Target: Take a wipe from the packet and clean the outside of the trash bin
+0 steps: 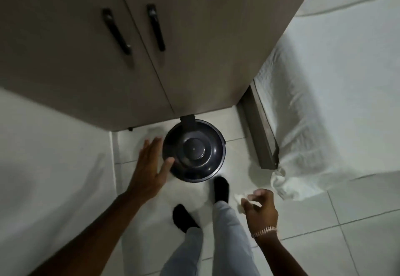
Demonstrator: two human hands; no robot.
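A round dark trash bin (193, 150) with its lid closed is seen from above, standing on the tiled floor (357, 239) at the foot of a cabinet (91, 74), below the seam between its two doors. Two dark handles (116, 31) are fitted to those doors. The left hand (149, 168) is spread flat, fingers extended and grasping nothing; its thumb lies over the left edge of the bin lid, though actual contact cannot be confirmed. The right hand (260, 208) is held near the front of the floor, well apart from the bin, with its fingers curled around a crumpled white wipe (240, 202). A bracelet (265, 231) is worn on the right wrist. Two feet in dark shoes (221, 189) are placed just in front of the bin. A bed covered with a white sheet (324, 102) is noted along the right side.
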